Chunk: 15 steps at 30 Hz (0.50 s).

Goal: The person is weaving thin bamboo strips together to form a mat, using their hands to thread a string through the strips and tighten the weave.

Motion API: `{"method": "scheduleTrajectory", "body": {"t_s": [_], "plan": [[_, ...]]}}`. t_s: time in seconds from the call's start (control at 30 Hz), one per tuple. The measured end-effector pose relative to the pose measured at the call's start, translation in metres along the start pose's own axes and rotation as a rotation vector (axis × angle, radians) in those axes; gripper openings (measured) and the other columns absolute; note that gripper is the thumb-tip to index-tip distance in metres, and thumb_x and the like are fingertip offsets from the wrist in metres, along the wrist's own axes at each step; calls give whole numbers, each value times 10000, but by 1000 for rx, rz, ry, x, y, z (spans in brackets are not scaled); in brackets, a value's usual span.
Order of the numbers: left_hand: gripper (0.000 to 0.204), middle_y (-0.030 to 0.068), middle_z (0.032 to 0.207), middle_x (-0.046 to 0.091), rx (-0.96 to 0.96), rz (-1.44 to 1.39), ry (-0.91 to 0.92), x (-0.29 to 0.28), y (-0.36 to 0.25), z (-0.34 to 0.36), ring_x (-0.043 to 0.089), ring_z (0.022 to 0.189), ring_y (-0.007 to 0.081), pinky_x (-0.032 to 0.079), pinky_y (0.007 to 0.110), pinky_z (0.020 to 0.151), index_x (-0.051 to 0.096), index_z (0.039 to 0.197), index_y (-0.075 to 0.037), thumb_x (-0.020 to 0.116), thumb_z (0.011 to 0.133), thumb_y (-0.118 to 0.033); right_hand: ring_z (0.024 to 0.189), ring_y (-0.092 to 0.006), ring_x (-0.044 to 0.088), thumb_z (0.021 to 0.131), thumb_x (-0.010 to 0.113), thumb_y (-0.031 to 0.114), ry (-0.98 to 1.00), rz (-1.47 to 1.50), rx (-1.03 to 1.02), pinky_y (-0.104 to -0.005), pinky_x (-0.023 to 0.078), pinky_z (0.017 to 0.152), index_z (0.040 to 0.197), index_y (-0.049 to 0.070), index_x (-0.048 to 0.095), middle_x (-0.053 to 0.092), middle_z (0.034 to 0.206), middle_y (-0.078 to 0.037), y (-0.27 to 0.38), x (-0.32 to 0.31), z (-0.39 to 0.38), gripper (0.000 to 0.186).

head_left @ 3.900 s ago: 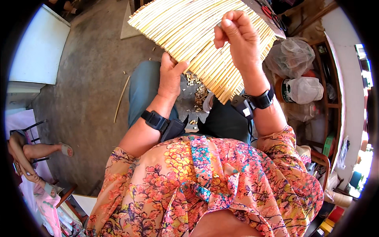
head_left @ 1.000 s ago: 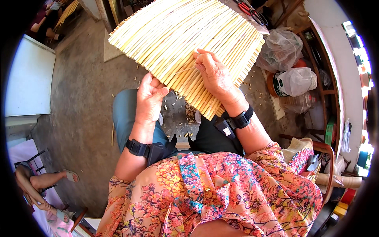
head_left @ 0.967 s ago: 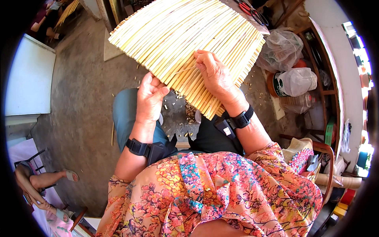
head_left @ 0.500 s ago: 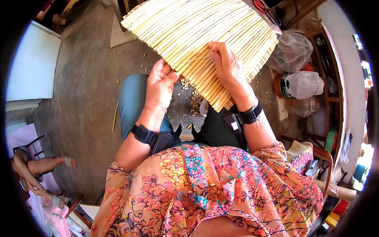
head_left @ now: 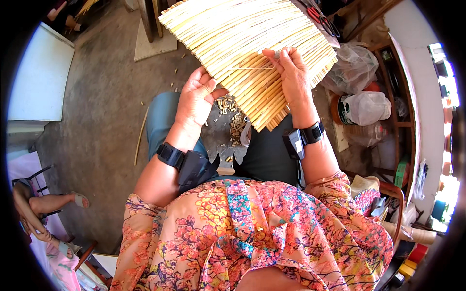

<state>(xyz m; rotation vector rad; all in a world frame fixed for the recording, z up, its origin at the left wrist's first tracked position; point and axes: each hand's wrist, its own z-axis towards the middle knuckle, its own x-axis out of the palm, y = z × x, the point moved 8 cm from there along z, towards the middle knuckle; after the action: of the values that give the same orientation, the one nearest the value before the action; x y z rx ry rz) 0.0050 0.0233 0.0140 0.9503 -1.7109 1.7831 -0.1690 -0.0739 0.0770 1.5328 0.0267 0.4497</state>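
Observation:
A fan-shaped panel of pale yellow reed sticks (head_left: pixel 252 36), laid side by side, spreads out in front of me above my knees. My left hand (head_left: pixel 196 99) holds its left edge between thumb and fingers; some fingertips are hidden at the edge. A thin pale thread (head_left: pixel 250 68) runs across the sticks from near that edge to my right hand (head_left: pixel 294 75). The right hand's fingers are pinched on the thread just over the panel, with a grey metal band (head_left: pixel 277 54) on one finger. Whether a needle is there, I cannot tell.
Cut stick ends (head_left: pixel 235 123) litter the floor between my knees. A long thin stick (head_left: pixel 141 136) lies to the left. Red-handled scissors (head_left: pixel 315 14) rest beyond the panel. At right stand plastic bags (head_left: pixel 357 68), a jar (head_left: pixel 340 109) and a wooden shelf (head_left: pixel 405 123). Another person's leg (head_left: pixel 53 201) shows at left.
My right hand has moved right and turned upward, drawing the thread out straighter across the sticks. The panel has shifted slightly; my left hand stays at its edge with the fingers a little rearranged.

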Motion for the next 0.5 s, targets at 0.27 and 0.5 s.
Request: {"method": "scheduleTrajectory", "body": {"t_s": [0.27, 0.5], "plan": [[376, 77, 1003, 629, -50, 11, -26, -3, 3, 4, 602, 958, 198, 511, 347, 835, 447, 1247, -1, 527, 887, -77, 1019, -198, 579, 945, 460, 127, 1, 62, 53, -296, 419, 963, 906, 57, 478, 607, 937, -98, -8, -8, 11, 81], [399, 76, 1115, 586, 1, 88, 0, -2, 8, 9, 577, 984, 181, 486, 332, 832, 449, 1260, -21, 542, 893, -146, 882, -207, 605, 924, 496, 115, -4, 381, 12, -380, 515, 826, 899, 92, 476, 580, 808, -62, -15, -32, 13, 39]]}}
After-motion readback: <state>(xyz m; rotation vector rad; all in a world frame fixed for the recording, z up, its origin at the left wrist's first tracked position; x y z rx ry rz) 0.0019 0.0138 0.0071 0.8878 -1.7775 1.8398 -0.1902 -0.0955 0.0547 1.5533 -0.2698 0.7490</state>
